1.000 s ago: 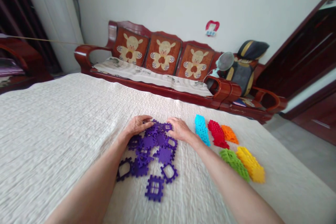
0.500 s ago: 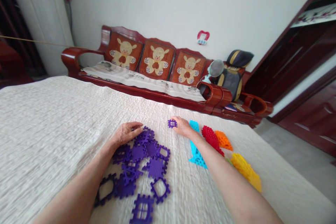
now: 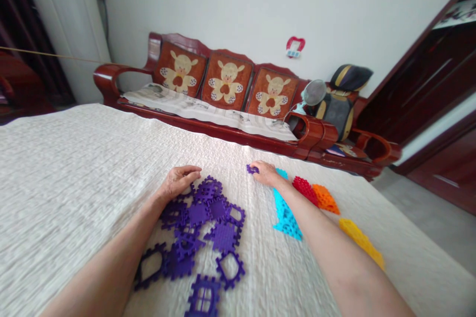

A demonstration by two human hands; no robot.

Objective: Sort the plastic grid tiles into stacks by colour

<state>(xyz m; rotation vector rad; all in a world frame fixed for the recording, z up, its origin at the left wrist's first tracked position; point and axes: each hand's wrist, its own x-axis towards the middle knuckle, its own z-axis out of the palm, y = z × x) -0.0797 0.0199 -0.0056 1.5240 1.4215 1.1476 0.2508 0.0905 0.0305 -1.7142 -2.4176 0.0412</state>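
Note:
My right hand (image 3: 265, 173) pinches a small purple interlocking building piece (image 3: 252, 169) at its left side, over the far part of the white bedspread (image 3: 92, 168). My left hand (image 3: 182, 181) hovers at the far left edge of a heap of purple interlocking pieces (image 3: 199, 213), fingers stretched out and nothing seen in them. Several heap pieces are square with toothed edges; some are solid, others have window openings. A window-frame piece (image 3: 204, 298) lies nearest me. Part of one piece is hidden under my left hand.
Right of the purple heap lie light-blue pieces (image 3: 286, 218), a red stack (image 3: 305, 190), an orange stack (image 3: 326, 199) and a yellow row (image 3: 360, 242), partly behind my right forearm. A wooden sofa (image 3: 208, 131) with bear cushions stands beyond the bedspread.
My right hand has moved slightly right and away with its purple piece, which is now tilted flatter. My left hand has lifted slightly off the heap. The view has shifted a little.

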